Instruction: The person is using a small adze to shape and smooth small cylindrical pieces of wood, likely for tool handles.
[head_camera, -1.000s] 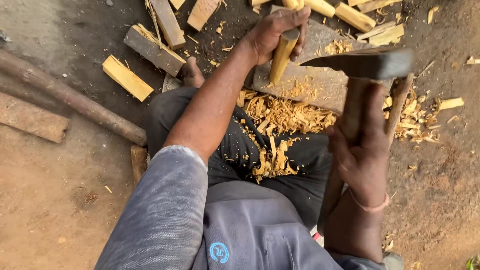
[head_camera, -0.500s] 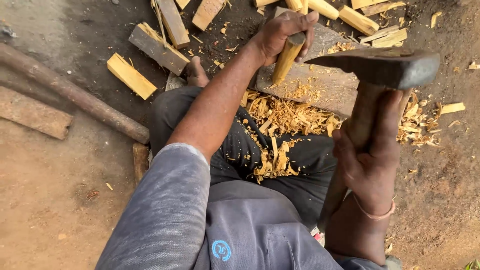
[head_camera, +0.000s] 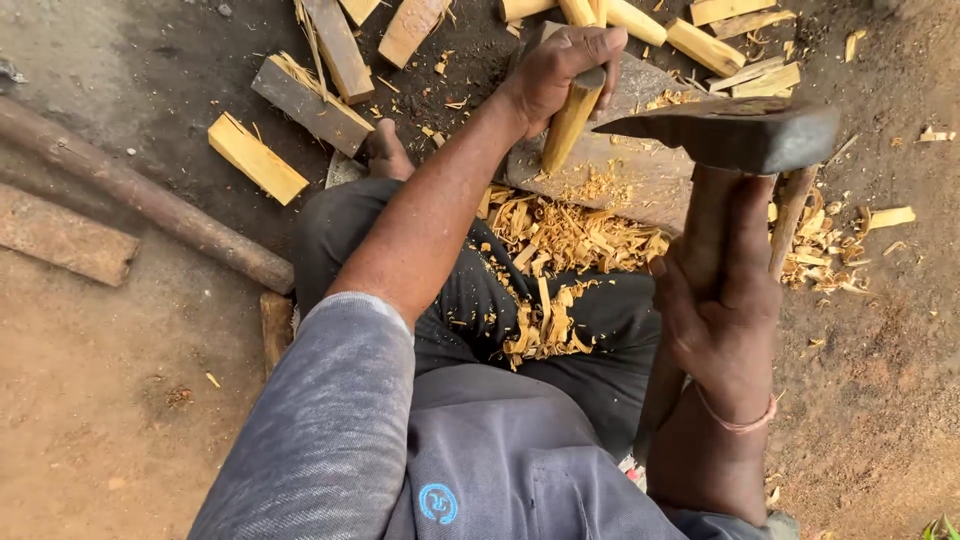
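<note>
- Bare brown dirt ground (head_camera: 100, 430), seen from above over the person's own lap, with dark soil further out.
- The left hand (head_camera: 560, 75) is stretched forward, fingers curled shut around the top of a pale wooden stake (head_camera: 570, 125), holding it nearly upright.
- The stake's lower end rests on a flat grey chopping block (head_camera: 640, 170) just below that hand.
- The right hand (head_camera: 720, 310) is nearer the body, fingers wrapped tight around a wooden axe handle (head_camera: 705, 230).
- The dark metal axe head (head_camera: 740, 132) sits above the right hand, its edge pointing toward the stake, close beside it but not touching.
- Pale wood shavings (head_camera: 560, 260) lie heaped between the two hands, over the dark trousers and the ground by the block.
- Beyond the left hand lie several split yellow wood pieces (head_camera: 700, 40).
- To the left of the left arm lie a yellow block of wood (head_camera: 257, 158), grey wood offcuts (head_camera: 312, 105) and a long round log (head_camera: 140, 195).
</note>
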